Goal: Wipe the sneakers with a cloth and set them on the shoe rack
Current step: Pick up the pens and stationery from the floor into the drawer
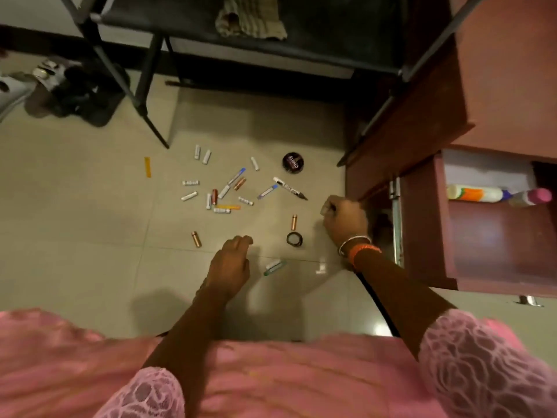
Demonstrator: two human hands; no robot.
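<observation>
1. The cloth (251,21) lies crumpled on the dark rack (331,31) shelf at the top of the view, well beyond both hands.
2. No sneakers can be made out for certain. A dark pile of footwear (75,89) sits on the floor left of the rack, too blurred to tell its kind.
3. The left hand (230,268) hovers low over the floor (75,206), well short of the rack, fingers loosely bent and holding nothing.
4. The right hand (343,220) is clenched near the rack's right foot, beside the cabinet (428,206). Whether it grips something small, I cannot tell.
5. Batteries (211,197) and markers (289,188) are scattered between the hands and the rack, with a round tin (293,163) among them.
6. The cloth lies straight ahead of the fingers, its long side running across the shelf. Judged from here, the left hand has the freer reach to it. The right is busy by the cabinet.
</observation>
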